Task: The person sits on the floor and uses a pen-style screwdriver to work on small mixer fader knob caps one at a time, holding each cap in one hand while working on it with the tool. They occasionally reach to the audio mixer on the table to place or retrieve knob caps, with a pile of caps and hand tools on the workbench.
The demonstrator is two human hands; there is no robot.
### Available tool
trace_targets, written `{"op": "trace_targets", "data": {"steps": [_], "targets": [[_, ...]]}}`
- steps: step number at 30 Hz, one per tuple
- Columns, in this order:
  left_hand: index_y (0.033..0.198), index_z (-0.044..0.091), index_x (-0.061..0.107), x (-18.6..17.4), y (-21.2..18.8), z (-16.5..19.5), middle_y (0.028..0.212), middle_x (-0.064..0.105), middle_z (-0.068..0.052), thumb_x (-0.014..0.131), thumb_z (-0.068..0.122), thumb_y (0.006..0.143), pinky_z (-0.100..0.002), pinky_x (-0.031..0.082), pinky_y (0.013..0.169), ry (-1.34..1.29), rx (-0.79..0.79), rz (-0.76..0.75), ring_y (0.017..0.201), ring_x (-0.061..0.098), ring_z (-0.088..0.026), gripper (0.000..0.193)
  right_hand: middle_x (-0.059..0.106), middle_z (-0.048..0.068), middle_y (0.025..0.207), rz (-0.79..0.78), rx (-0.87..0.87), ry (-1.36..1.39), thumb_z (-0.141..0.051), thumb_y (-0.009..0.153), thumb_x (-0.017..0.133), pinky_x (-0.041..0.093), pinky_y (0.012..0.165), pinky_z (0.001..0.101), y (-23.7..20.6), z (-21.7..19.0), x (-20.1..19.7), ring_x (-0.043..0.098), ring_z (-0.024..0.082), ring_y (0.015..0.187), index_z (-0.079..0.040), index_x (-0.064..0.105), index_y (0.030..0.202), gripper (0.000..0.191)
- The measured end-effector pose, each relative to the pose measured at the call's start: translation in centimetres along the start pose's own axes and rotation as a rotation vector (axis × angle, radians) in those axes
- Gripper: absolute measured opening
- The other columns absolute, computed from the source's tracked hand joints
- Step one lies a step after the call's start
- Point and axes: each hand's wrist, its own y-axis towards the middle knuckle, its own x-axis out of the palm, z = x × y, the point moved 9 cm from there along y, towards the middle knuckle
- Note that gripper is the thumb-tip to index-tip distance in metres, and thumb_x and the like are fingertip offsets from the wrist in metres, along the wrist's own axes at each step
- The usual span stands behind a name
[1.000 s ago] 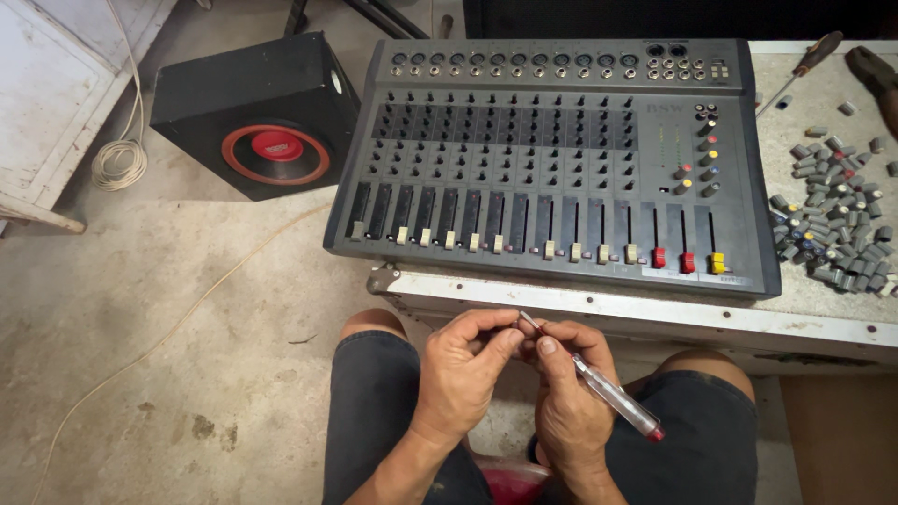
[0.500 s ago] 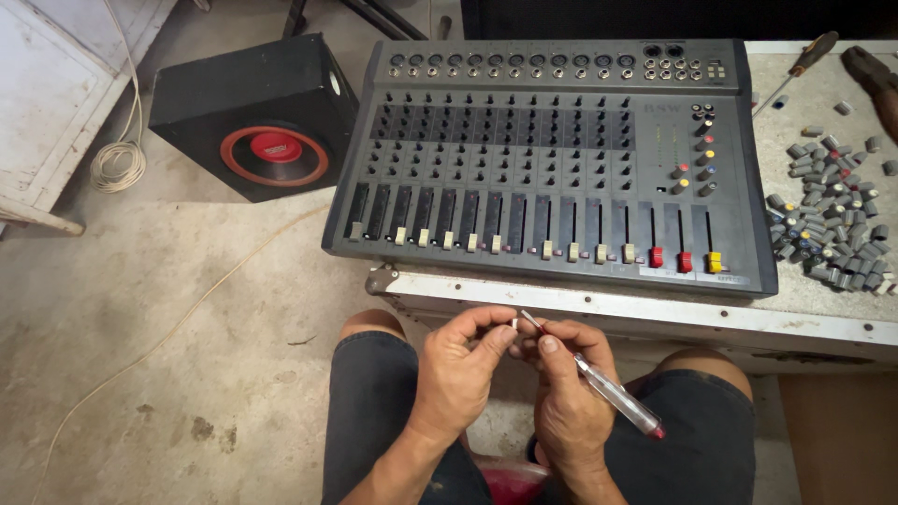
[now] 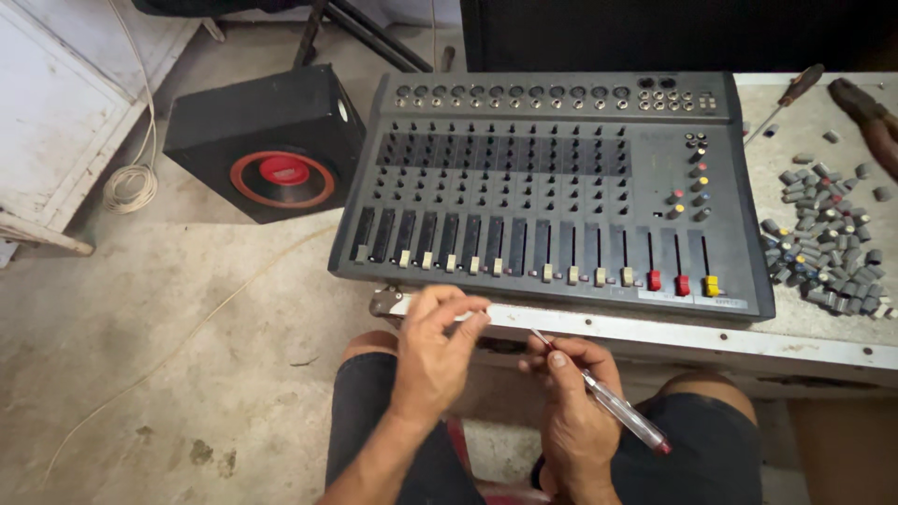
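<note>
A grey audio mixer (image 3: 561,178) with rows of knob stems and fader sliders lies on the table in front of me. My right hand (image 3: 575,411) holds a slim screwdriver (image 3: 613,404) with a clear handle and red end, its tip pointing up-left toward the table edge. My left hand (image 3: 438,348) is raised just below the mixer's front edge, fingers pinched together; whether a small part sits between them cannot be told. Both hands hover above my knees in dark shorts.
A pile of several grey knobs (image 3: 828,238) lies on the table (image 3: 814,332) right of the mixer, with a screwdriver (image 3: 790,98) and pliers (image 3: 865,112) behind it. A black speaker box with a red cone (image 3: 271,150) stands on the concrete floor at left, near a coiled white cable (image 3: 131,182).
My left hand has pulled away from the screwdriver tip and risen toward the table edge. My right hand stays in place with the screwdriver.
</note>
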Motion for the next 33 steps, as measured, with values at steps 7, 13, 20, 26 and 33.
{"op": "trace_targets", "data": {"steps": [7, 13, 20, 26, 33], "targets": [[0.090, 0.011, 0.080, 0.0, 4.9, 0.9, 0.095, 0.064, -0.005, 0.081, 0.013, 0.078, -0.042, 0.045, 0.091, 0.294, 0.277, 0.036, 0.103, 0.056, -0.029, 0.012, 0.074, 0.022, 0.106, 0.037, -0.003, -0.084, -0.001, 0.098, 0.061, 0.060, 0.083, 0.0392, 0.7, 0.5, -1.0, 0.070, 0.024, 0.089, 0.004, 0.060, 0.112, 0.015], [0.088, 0.014, 0.080, 0.2, 6.6, -0.6, 0.098, 0.064, -0.002, 0.082, 0.014, 0.078, -0.041, 0.044, 0.092, 0.328, 0.268, -0.006, 0.106, 0.056, -0.027, 0.010, 0.073, 0.022, 0.106, 0.031, -0.013, -0.058, -0.001, 0.098, 0.059, 0.061, 0.084, 0.0404, 0.7, 0.4, -1.2, 0.071, 0.024, 0.091, 0.003, 0.060, 0.112, 0.014], [0.088, 0.014, 0.081, -1.0, 6.8, -2.4, 0.097, 0.065, -0.001, 0.082, 0.012, 0.077, -0.042, 0.043, 0.091, 0.396, 0.211, -0.035, 0.106, 0.056, -0.027, 0.011, 0.072, 0.022, 0.106, 0.022, -0.010, -0.030, 0.000, 0.098, 0.059, 0.061, 0.084, 0.0409, 1.0, 0.8, -1.3, 0.071, 0.024, 0.093, 0.004, 0.060, 0.112, 0.015], [0.088, 0.013, 0.081, -0.7, 6.9, -2.8, 0.096, 0.066, -0.001, 0.080, 0.011, 0.078, -0.042, 0.044, 0.092, 0.356, 0.234, -0.069, 0.105, 0.057, -0.027, 0.011, 0.072, 0.022, 0.106, 0.022, -0.005, -0.042, 0.000, 0.098, 0.060, 0.061, 0.083, 0.0408, 0.9, 1.0, -1.1, 0.071, 0.024, 0.092, 0.004, 0.060, 0.112, 0.015], [0.084, 0.013, 0.082, 0.5, 7.4, -2.6, 0.092, 0.067, -0.001, 0.081, 0.011, 0.076, -0.043, 0.044, 0.089, 0.425, 0.236, -0.142, 0.101, 0.058, -0.027, 0.007, 0.073, 0.022, 0.106, 0.013, -0.008, -0.030, -0.001, 0.098, 0.059, 0.061, 0.082, 0.0399, 1.0, 0.6, -0.8, 0.071, 0.024, 0.090, 0.004, 0.060, 0.112, 0.015]]}}
